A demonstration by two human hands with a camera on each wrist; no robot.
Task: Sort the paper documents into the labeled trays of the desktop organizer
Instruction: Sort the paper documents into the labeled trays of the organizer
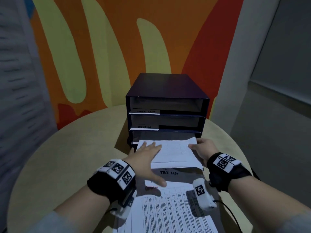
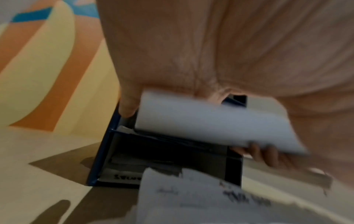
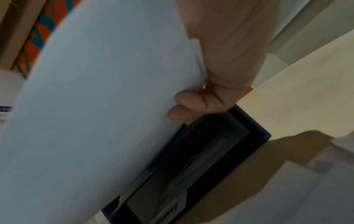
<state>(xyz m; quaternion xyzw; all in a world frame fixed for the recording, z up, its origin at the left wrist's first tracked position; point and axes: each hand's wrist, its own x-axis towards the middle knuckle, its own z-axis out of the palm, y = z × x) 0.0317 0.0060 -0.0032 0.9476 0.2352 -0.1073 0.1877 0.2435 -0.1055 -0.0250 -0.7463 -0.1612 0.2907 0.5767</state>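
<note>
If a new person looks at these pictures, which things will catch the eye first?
First, the two hands at the centre: the left hand lies flat on a white sheet and the right hand pinches its edge, at the bottom tray of the dark organizer. Behind stands a bright orange and yellow wall.

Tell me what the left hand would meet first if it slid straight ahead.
Likely the organizer's bottom tray: the left hand lies flat on the sheet, fingers pointing at it. Depth is unclear.

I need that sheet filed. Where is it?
Head view, centre: the sheet is at the organizer's bottom tray mouth, between left hand and right hand.
</note>
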